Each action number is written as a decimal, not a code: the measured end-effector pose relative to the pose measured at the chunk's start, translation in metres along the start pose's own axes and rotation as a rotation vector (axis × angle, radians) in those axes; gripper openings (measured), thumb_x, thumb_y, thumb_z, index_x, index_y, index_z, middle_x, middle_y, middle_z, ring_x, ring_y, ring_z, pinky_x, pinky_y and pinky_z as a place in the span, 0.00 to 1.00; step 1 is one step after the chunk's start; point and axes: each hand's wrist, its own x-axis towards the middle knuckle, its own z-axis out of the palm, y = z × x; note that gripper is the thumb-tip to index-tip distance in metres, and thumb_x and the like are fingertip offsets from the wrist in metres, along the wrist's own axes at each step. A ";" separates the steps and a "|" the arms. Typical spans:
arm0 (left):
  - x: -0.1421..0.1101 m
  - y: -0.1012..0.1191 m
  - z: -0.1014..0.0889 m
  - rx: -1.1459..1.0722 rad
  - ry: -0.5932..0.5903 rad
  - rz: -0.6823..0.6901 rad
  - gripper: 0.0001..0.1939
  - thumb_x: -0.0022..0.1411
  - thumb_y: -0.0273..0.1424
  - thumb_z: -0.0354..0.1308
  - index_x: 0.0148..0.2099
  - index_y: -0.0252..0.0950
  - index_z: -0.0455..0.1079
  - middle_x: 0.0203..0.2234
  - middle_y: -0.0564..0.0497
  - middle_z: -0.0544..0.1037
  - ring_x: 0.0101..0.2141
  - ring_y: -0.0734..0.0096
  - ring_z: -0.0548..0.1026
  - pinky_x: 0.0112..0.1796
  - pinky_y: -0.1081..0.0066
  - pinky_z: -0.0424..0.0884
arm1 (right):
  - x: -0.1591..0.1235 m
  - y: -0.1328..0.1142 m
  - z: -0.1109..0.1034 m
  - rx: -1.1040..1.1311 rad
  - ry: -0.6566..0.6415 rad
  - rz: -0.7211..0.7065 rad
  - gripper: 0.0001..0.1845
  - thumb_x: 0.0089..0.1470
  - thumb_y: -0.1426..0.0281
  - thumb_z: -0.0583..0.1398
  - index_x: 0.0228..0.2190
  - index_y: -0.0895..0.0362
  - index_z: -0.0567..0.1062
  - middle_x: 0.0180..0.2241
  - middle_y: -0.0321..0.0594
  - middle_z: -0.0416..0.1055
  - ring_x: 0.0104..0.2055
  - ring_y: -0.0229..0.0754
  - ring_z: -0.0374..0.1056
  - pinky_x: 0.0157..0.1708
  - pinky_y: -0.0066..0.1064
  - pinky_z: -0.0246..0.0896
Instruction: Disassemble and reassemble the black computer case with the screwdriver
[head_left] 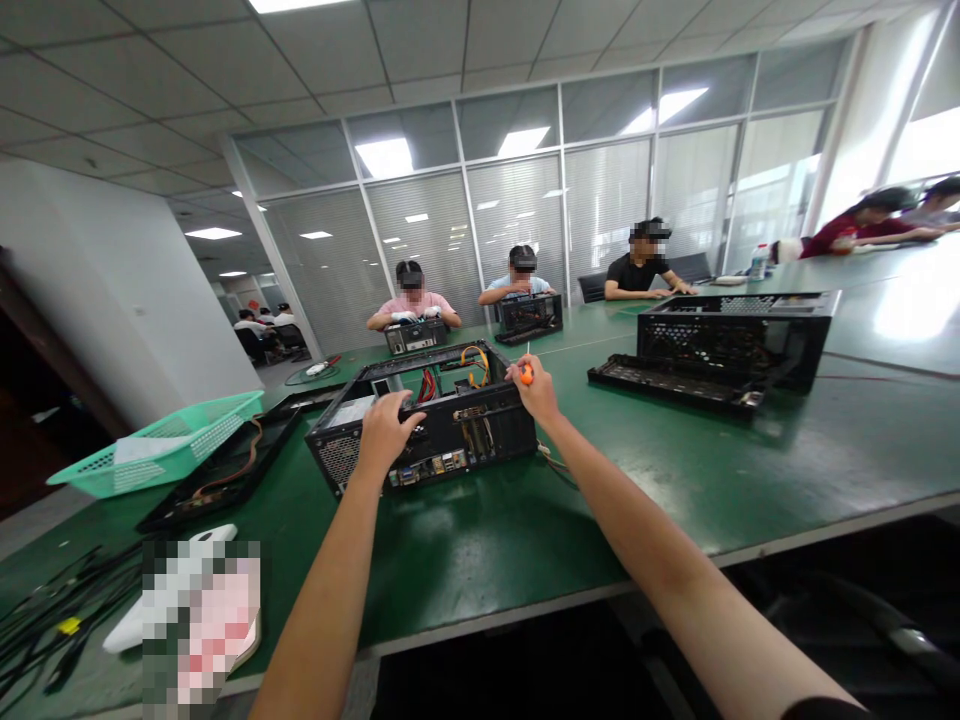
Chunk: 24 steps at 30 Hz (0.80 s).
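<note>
The open PC case (431, 430) lies on the green table (480, 550) in front of the person, btwn. the two hands, w/ its port side turned to the near edge and red and yellow wires visible inside. The left hand (386, 430) rests on the near upper edge of this case, its thumb and fingers apart. The right hand (535, 392) is closed on the orange screwdriver (526, 374) (its thin shaft points up), at the right end of the same case. On the left side, the light green basket (161, 445) stands beside a black panel (225, 475), and some black cables (71, 610) lie nearer. To the right is a 2nd PC case (739, 335), w/ a black part (671, 385) near it. Across the table sit other people, two of them w/ cases in front.
</note>
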 end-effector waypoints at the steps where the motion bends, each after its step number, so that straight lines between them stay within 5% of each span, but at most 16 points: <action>1: 0.000 -0.005 0.001 -0.014 -0.066 0.042 0.14 0.57 0.39 0.56 0.44 0.40 0.69 0.40 0.47 0.76 0.42 0.59 0.71 0.41 0.63 0.61 | 0.000 -0.001 -0.001 0.004 -0.003 0.007 0.12 0.54 0.57 0.52 0.33 0.53 0.64 0.26 0.38 0.74 0.31 0.43 0.72 0.35 0.32 0.63; 8: 0.000 -0.010 0.015 0.006 -0.113 0.089 0.13 0.61 0.40 0.51 0.44 0.40 0.70 0.38 0.49 0.77 0.39 0.61 0.73 0.37 0.65 0.60 | -0.007 -0.037 -0.009 0.184 0.169 -0.031 0.13 0.55 0.58 0.50 0.35 0.54 0.63 0.25 0.37 0.74 0.31 0.41 0.71 0.37 0.33 0.63; 11: 0.003 -0.001 0.024 0.027 -0.066 0.108 0.13 0.62 0.40 0.51 0.44 0.40 0.69 0.37 0.48 0.77 0.38 0.61 0.73 0.36 0.65 0.59 | -0.018 -0.055 -0.014 0.232 0.072 -0.139 0.14 0.56 0.59 0.49 0.36 0.55 0.66 0.22 0.35 0.71 0.27 0.39 0.70 0.35 0.32 0.64; 16: 0.004 0.014 0.035 0.001 0.034 0.068 0.15 0.60 0.40 0.53 0.46 0.38 0.67 0.34 0.47 0.77 0.35 0.60 0.73 0.37 0.65 0.59 | -0.050 -0.059 -0.020 0.080 -0.098 -0.403 0.14 0.51 0.58 0.55 0.35 0.54 0.70 0.32 0.41 0.72 0.35 0.44 0.69 0.37 0.35 0.64; 24: -0.007 0.015 0.038 -0.128 0.113 0.117 0.09 0.63 0.34 0.50 0.40 0.40 0.71 0.43 0.48 0.75 0.44 0.63 0.71 0.45 0.61 0.58 | -0.089 -0.056 0.004 0.047 -0.278 -0.517 0.12 0.51 0.67 0.57 0.39 0.52 0.69 0.32 0.39 0.72 0.32 0.41 0.69 0.33 0.33 0.67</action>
